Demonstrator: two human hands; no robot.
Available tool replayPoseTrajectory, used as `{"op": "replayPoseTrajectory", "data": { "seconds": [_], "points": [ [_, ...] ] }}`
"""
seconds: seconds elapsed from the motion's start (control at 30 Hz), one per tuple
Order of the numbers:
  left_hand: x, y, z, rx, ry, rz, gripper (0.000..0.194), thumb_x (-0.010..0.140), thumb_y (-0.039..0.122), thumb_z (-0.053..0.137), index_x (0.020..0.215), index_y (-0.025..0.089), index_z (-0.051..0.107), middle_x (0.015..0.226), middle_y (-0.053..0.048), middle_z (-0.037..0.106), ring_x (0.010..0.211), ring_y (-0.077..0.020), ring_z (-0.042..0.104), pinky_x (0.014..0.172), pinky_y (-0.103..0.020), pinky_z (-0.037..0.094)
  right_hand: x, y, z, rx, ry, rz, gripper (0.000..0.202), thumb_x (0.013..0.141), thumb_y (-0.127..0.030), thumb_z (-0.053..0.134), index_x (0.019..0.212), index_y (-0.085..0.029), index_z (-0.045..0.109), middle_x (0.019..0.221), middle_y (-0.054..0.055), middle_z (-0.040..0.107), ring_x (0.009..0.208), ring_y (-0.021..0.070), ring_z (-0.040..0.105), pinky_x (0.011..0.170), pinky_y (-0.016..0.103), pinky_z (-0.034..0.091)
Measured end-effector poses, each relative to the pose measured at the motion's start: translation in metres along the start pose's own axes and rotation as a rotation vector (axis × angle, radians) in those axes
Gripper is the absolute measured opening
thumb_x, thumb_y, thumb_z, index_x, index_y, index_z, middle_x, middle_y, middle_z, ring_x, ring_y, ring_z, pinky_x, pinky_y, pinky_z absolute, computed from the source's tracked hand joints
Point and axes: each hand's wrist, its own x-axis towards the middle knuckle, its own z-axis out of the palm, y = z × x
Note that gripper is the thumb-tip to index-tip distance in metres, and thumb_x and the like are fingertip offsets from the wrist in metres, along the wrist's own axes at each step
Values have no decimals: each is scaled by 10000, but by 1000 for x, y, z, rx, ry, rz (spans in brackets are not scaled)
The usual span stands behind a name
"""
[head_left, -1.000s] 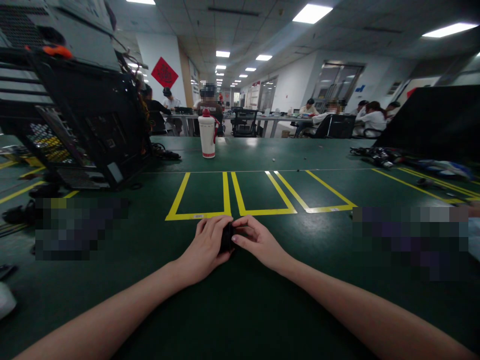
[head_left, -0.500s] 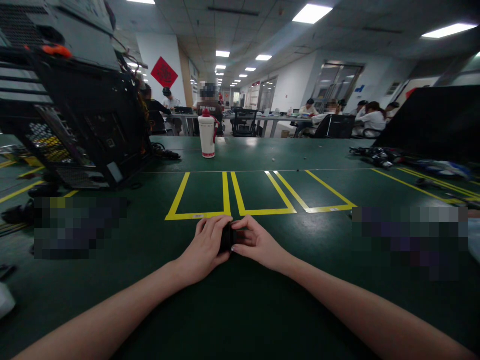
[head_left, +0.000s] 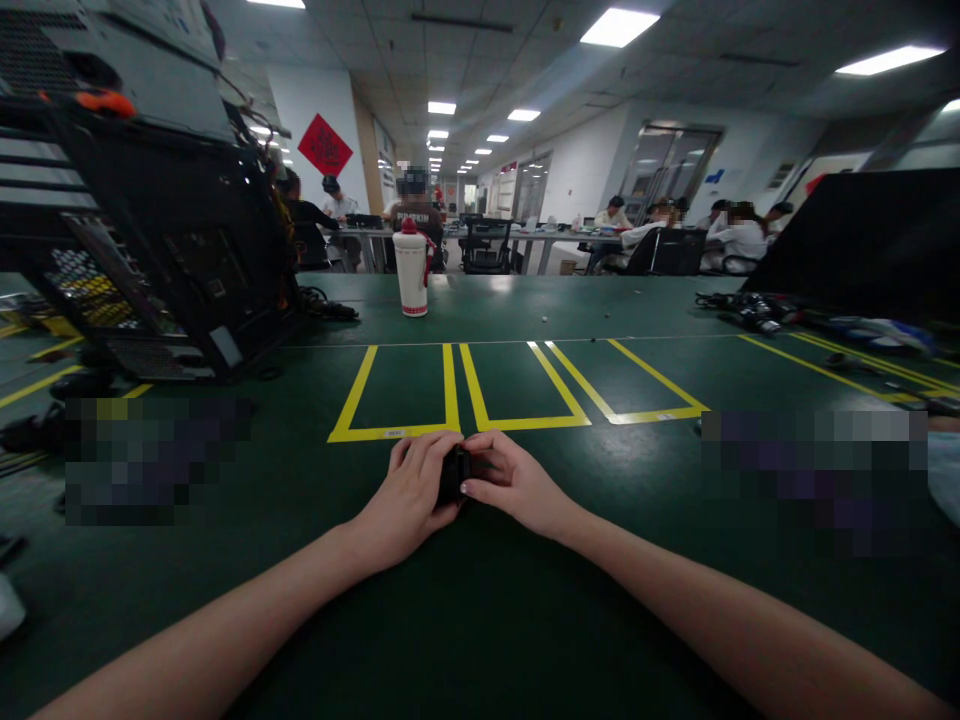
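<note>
A small black boxy object (head_left: 452, 477) is between my two hands, just above or on the green table; its exact kind is hidden by the fingers. My left hand (head_left: 409, 490) wraps round its left side, fingers over the top and thumb beneath. From the right, my right hand (head_left: 517, 483) closes on the object's right side, with the forefinger near its upper edge and the thumb at its lower edge. Yellow tape outlines (head_left: 390, 434) on the table lie just beyond the fingertips.
An opened black computer case (head_left: 202, 260) stands at the left. A white bottle with a red lid (head_left: 411, 275) is further back. Cables (head_left: 750, 310) lie at the right by a black panel (head_left: 862, 245). People sit at desks behind.
My right thumb and fingers have shifted slightly on the object's right side. Both hands stay round the object, and the whole view has moved a little.
</note>
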Motion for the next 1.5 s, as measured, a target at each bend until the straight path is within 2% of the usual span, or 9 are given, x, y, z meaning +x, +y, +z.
{"op": "replayPoseTrajectory", "data": {
  "seconds": [0.13,0.33,0.47,0.57,0.8,1.0,1.17,1.5],
  "points": [
    [0,0,1,5,0,-5,605,720,164,553,1229,217,229,1232,-89,388,1141,-257,381,973,-484,260,0,5,0,64,-44,-32,368,673,-137,634,982,-225,455,1098,14,460,1052,160,507,917,359,436],
    [1,0,2,17,19,18,564,752,178,531,1228,206,231,1225,-99,398,1140,-251,384,970,-475,268,3,2,1,32,28,-62,208,728,-213,586,924,-202,517,1013,19,503,994,159,526,874,354,461],
    [1,1,1,26,24,12,567,742,177,542,1221,198,239,1219,-105,401,1137,-255,384,969,-475,267,4,0,0,7,41,-19,307,719,-206,598,1007,-204,489,1030,26,523,1009,163,524,912,376,431],
    [0,1,0,23,10,7,581,740,174,541,1229,208,229,1223,-97,393,1138,-256,381,972,-486,258,4,1,-1,6,18,5,305,718,-224,600,1000,-193,488,1038,31,524,1023,171,521,927,394,416],
    [1,1,0,2,-1,1,596,728,155,546,1228,206,225,1227,-97,387,1146,-255,370,976,-483,253,-1,6,0,35,-29,-58,345,676,-144,631,964,-220,457,1117,23,438,1073,164,492,937,371,416],
    [1,1,0,-3,7,6,578,741,166,537,1229,211,231,1227,-95,393,1139,-253,381,969,-481,266,-2,2,3,-14,29,-70,187,733,-203,577,908,-213,509,1081,19,463,1031,158,502,904,362,444],
    [0,1,-1,-6,1,3,594,741,172,538,1239,208,218,1233,-96,386,1150,-250,370,979,-480,253,-2,-3,4,-28,48,-17,360,728,-190,583,1059,-231,448,1112,29,479,1078,170,476,940,387,414],
    [0,0,2,0,19,13,591,723,144,541,1223,210,232,1224,-99,393,1146,-260,372,969,-492,252,-1,5,3,-17,2,-119,323,680,-142,621,948,-219,458,1096,23,424,1074,158,468,955,374,397]
  ]
}}
